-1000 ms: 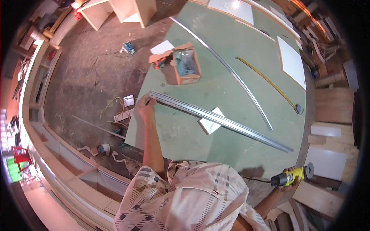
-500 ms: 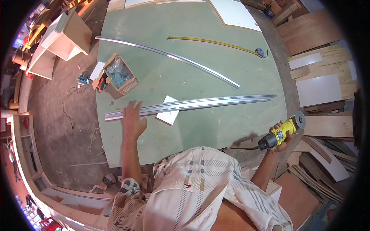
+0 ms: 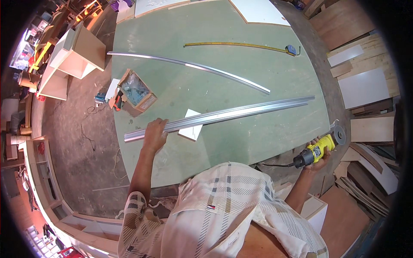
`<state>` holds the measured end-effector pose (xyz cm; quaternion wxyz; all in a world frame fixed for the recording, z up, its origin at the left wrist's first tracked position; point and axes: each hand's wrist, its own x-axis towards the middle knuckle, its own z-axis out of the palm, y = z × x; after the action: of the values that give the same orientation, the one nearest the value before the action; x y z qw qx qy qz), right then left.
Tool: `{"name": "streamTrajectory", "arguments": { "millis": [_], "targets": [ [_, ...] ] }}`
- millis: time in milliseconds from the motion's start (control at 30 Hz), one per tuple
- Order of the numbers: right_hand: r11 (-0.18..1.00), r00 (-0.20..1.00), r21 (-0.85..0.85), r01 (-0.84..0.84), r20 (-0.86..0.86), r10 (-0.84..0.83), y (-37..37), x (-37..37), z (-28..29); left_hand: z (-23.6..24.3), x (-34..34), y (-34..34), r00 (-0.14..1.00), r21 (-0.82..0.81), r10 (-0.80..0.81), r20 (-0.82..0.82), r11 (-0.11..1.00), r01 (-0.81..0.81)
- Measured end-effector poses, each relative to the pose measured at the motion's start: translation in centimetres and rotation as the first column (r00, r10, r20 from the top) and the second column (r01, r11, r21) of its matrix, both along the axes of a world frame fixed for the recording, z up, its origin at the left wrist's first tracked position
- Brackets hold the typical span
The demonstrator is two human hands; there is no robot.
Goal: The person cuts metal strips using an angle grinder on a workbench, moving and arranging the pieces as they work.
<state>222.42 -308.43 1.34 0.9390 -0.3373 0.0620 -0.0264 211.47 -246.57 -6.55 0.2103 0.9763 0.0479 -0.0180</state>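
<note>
My left hand [image 3: 155, 134] is closed over the near end of a bundle of long silver metal rails [image 3: 241, 112], its fingers curled round them. The rails lie aslant across the green tabletop [image 3: 241, 148], resting over a small white board [image 3: 193, 133]. Off the table's right edge, my right hand [image 3: 323, 158] grips a yellow and black angle grinder [image 3: 317, 150]. The grinder's round disc [image 3: 339, 135] points up and away, and a dark cord trails from its back end. Farther off lies a single metal rail [image 3: 193, 66], apart from the bundle.
An open cardboard box [image 3: 137, 93] with plastic bags stands on the table's left side. An extended yellow tape measure [image 3: 241, 44] lies toward the back. A white panel [image 3: 258, 12] covers the far right corner. Wooden boards [image 3: 372, 130] are stacked at right; a pale cabinet [image 3: 81, 53] stands at left.
My left hand has come down from an open reach and closed round the rails. The bundle is tilted slightly more. My right hand still holds the grinder, and the view has shifted a little.
</note>
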Motion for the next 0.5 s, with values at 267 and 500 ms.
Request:
{"name": "streamTrajectory", "arguments": {
  "millis": [267,500],
  "targets": [
    [0.999,1.000,-0.033,-0.009,0.016,0.009,0.5,0.3,0.6,-0.6,-2.7,2.4,0.995,-0.021,0.094,-0.022,0.995,-0.094],
    [0.998,0.998,-0.040,-0.054,0.020,0.054,1.6,0.9,1.1,-2.2,-9.8,8.9,0.977,0.106,0.212,-0.018,0.972,-0.209]
  ]
}}
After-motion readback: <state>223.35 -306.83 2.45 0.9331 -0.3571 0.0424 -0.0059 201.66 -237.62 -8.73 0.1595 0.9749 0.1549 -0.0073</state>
